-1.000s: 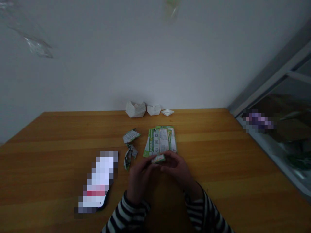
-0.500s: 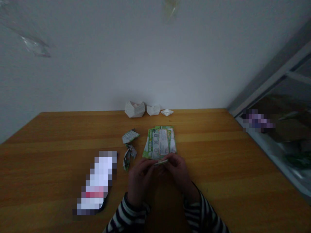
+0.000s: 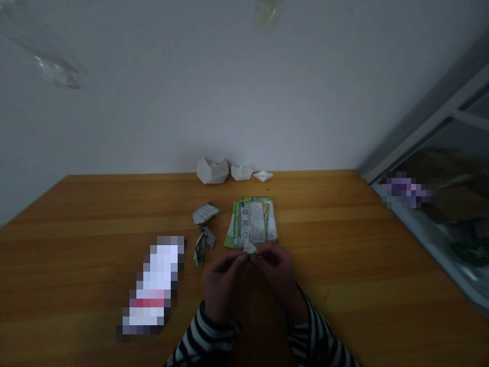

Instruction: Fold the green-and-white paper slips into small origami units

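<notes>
Folded paper (image 3: 249,247) between left fingers (image 3: 229,256) and right fingers (image 3: 274,250), partly jutting out.

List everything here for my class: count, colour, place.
Boat-like paper folds: three, white, table's back edge
Leaflets: several, green and white, centre
Folded paper pieces: two, grey and green, left of leaflets
Small folded paper: one, whitish, between hands
Phone: one, pale screen, left
Table: one, brown, below
Wall: one, grey, behind
Plastic pieces: two, clear and yellowish, top
Frame: one, pale, right
Unclear items: several, purple, green, brown, right
Sleeves: two, black and white, bottom
Left hand: one, bare, lower centre
Right hand: one, bare, lower centre
</notes>
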`<action>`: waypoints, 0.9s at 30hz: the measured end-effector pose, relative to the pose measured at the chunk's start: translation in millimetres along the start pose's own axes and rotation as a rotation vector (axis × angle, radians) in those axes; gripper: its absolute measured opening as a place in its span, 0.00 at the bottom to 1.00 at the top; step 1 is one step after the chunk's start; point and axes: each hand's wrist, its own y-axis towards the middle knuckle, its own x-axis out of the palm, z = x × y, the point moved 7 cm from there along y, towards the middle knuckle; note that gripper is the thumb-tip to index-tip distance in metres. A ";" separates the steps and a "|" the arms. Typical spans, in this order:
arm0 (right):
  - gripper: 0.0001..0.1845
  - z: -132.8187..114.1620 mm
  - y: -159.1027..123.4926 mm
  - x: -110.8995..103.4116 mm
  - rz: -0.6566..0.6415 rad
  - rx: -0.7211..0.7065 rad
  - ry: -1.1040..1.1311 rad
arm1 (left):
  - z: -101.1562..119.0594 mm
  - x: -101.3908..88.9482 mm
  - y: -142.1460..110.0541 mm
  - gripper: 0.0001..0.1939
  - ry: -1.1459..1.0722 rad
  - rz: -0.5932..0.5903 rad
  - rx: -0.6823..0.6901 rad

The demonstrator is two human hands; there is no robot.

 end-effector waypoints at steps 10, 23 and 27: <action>0.09 3.5 -1.5 -1.9 0.076 0.064 -0.036 | -7.7 2.8 -2.7 0.09 -0.138 0.041 -0.126; 0.17 11.6 -5.0 -5.2 0.122 0.148 0.020 | -22.6 8.6 -2.0 0.14 -0.380 -0.019 -0.228; 0.18 14.1 -2.8 -9.7 0.138 0.185 0.024 | -16.1 13.0 -3.6 0.14 -0.459 -0.061 -0.200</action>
